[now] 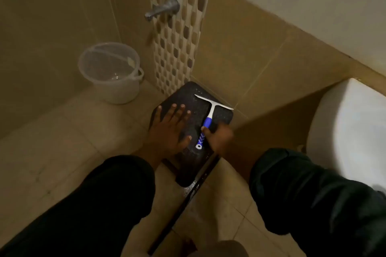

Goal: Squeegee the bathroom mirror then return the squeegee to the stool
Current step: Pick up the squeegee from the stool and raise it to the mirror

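- Left hand [169, 129] laid flat, palm down, on the left half of the dark stool [221, 118]; fingers straight and spread apart, thumb pointing right toward the squeegee [206, 120].
- Right hand [220, 139] blurred, at the stool's right edge, thumb on the handle's blue middle section and the other fingers seemingly curled round it from the right; full wrap hard to tell through the blur.
- Both forearms in dark sleeves, reaching in from the lower corners of the view.
- Squeegee lying on the stool top, white blade toward the far right corner near the wall, blue-and-white handle running back toward the person, its end with the hanging hole between the two hands.
- Clear plastic bucket [111, 73] on the floor to the left of the stool, well apart from it, against the wall.
- Metal tap [164, 9] on the wall above, beside a vertical strip of mosaic tiles [177, 44] that comes down just behind the stool.
- White toilet [351, 127] at the right edge, near the right sleeve.
- Dark narrow strip [183, 204] crossing the floor diagonally from under the stool's near corner toward the bottom of the view, with a wet patch beside it.
- Beige tiled floor [62, 142]; beige tiled walls, white above on the right side; dim light throughout.
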